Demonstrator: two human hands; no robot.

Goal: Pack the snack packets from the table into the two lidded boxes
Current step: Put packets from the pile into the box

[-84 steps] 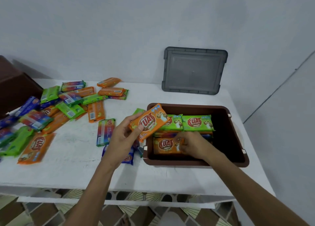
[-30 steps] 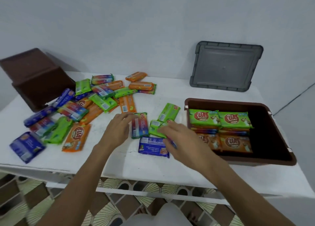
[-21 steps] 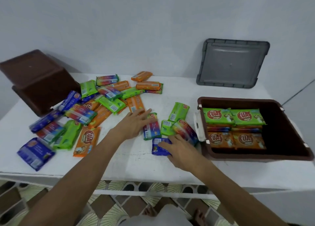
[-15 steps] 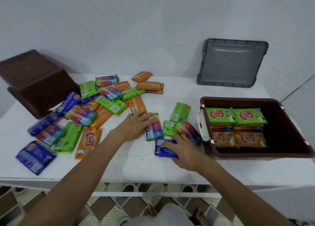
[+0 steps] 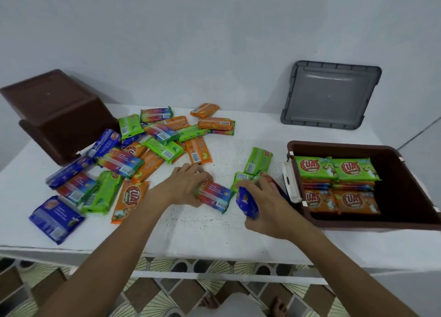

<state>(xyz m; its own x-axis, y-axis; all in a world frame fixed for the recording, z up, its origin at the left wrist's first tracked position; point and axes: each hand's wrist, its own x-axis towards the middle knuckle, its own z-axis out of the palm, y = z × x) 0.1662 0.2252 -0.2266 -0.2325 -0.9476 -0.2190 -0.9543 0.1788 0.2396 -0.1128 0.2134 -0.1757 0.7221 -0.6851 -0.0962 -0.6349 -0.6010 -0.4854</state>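
We find the right hand (image 5: 267, 206), at centre right of the frame, with its fingers curled around a blue packet (image 5: 247, 203), which it holds tilted up off the white table (image 5: 214, 235). The left hand (image 5: 181, 185), at centre, is closed on the left end of a multicoloured packet (image 5: 216, 196) lying flat on the table. Just beyond the right hand lie 2 green packets (image 5: 259, 160), near the open brown box (image 5: 405, 223) at right.

That box holds 2 green KUAT packets (image 5: 334, 168) and 2 orange KUAT packets (image 5: 341, 201) on top, with more beneath. The main pile of packets (image 5: 133, 156) sits at centre left, beside an overturned brown box (image 5: 57, 111). A grey lid (image 5: 330, 94) leans on the wall at upper right.

We judge the step in hand to be gathering. The next move calls for carrying both packets right, over the near wall, and laying them flat in the box's vacant right portion.
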